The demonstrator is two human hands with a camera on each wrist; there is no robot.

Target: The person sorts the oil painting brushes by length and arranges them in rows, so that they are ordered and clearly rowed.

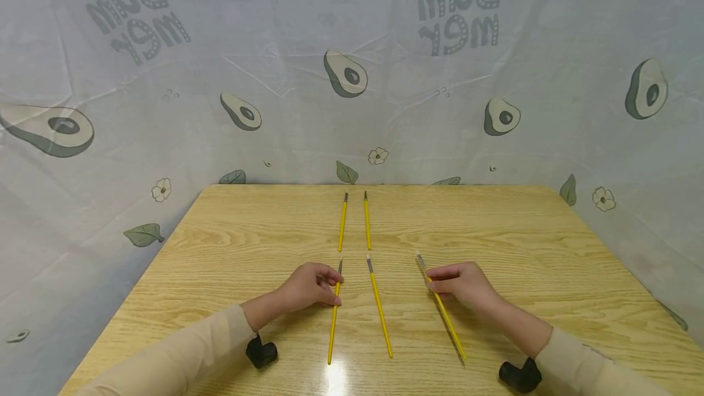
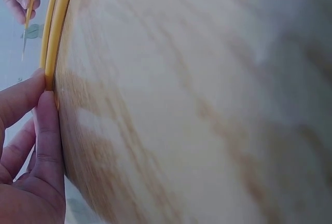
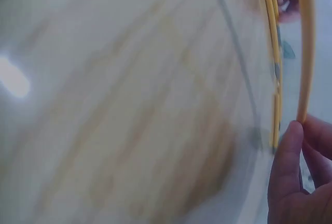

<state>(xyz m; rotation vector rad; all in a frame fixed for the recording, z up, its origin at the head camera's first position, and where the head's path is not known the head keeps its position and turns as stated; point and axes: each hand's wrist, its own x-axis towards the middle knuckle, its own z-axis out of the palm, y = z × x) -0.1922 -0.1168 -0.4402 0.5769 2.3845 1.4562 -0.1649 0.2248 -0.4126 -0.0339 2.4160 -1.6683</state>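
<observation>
My left hand (image 1: 305, 287) pinches a thin yellow paintbrush (image 1: 333, 329) between thumb and fingers, just below its dark metal collar. In the left wrist view that brush's yellow handle (image 2: 61, 22) runs up from the fingertips, close to the wood. Another yellow paintbrush (image 1: 449, 324), pale-tipped, slants in the grip of my right hand (image 1: 464, 286). The right wrist view shows its handle (image 3: 306, 53) raised off the table, casting a shadow. Between the hands lies a third paintbrush (image 1: 379, 304), bristles pointing away and touched by neither hand.
Two more yellow paintbrushes, a left one (image 1: 343, 225) and a right one (image 1: 368, 225), lie side by side toward the back of the wooden table (image 1: 247, 219). A pale curtain (image 1: 286, 139) printed with avocados hangs behind and along the sides.
</observation>
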